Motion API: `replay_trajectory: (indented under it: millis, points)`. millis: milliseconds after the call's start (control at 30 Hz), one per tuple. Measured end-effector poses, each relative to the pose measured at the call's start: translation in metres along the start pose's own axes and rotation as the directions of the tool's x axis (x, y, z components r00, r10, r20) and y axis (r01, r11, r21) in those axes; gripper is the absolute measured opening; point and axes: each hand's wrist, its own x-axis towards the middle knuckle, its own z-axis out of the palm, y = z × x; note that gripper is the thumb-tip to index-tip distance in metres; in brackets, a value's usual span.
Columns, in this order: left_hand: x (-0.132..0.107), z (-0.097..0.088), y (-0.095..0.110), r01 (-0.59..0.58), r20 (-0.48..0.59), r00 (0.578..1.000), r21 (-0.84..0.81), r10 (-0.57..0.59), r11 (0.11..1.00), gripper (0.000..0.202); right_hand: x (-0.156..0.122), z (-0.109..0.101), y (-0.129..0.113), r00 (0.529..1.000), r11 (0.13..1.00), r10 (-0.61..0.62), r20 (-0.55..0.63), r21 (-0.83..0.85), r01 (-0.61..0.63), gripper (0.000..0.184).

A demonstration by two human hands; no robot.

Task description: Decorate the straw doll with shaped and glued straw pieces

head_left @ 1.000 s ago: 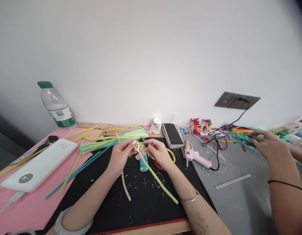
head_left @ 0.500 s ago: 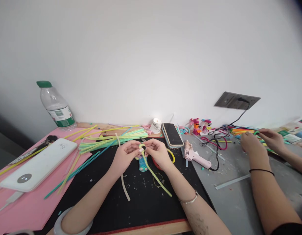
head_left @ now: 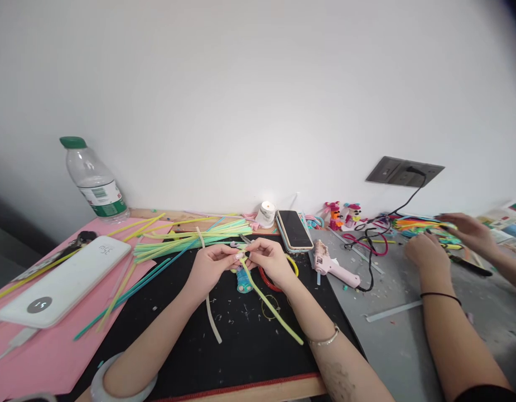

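Observation:
Between the fingertips of my left hand (head_left: pixel 218 265) and my right hand (head_left: pixel 266 259) is a pale yellow-green pipe cleaner (head_left: pixel 269 306). Both hands pinch its upper end, and its loose tail slants down to the right over the black mat (head_left: pixel 249 357). Just behind my fingers lies a small blue fuzzy figure (head_left: pixel 243 280), its upper part covered by them. A cream pipe cleaner strip (head_left: pixel 213 321) passes beneath my left hand. By my right hand are red-handled scissors (head_left: pixel 268 282), partly hidden.
Green and yellow pipe cleaners (head_left: pixel 191 241) lie behind my left hand. A power bank (head_left: pixel 65 285) and bottle (head_left: pixel 101 187) stand left. A phone (head_left: pixel 295 230) and pink glue gun (head_left: pixel 336 269) are right of centre. A co-worker's hands (head_left: pixel 429 254) work at far right.
My fingers have shifted slightly on the yellow-green pipe cleaner, and its tail reaches further down and right. The co-worker's hands have moved apart, and a dark-handled tool now shows beside them.

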Motion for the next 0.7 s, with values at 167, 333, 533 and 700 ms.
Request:
replay_trajectory:
  millis: [167,333,533,700]
  points:
    - [-0.0013,-0.0013,0.0035,0.022,0.0,1.0,-0.003,-0.022,1.0,0.026,0.0006,0.0024,-0.0001,1.0,1.0,-0.015,0.016,-0.008,0.015,0.016]
    - [-0.0018,-0.001,0.0042,-0.039,0.027,0.999,0.039,0.038,0.998,0.031,0.0005,0.0028,-0.0005,0.999,0.998,-0.04,0.009,-0.04,0.04,0.018]
    - [-0.0013,0.0006,0.0008,-0.199,0.104,0.977,0.14,0.185,0.97,0.028,-0.0004,0.002,0.0016,0.994,0.984,-0.11,0.003,-0.144,0.109,0.018]
    - [-0.0018,0.0004,-0.0011,-0.188,0.076,0.981,0.171,0.177,0.967,0.028,-0.003,0.0045,-0.0006,0.996,0.951,-0.088,0.013,-0.297,0.088,0.005]
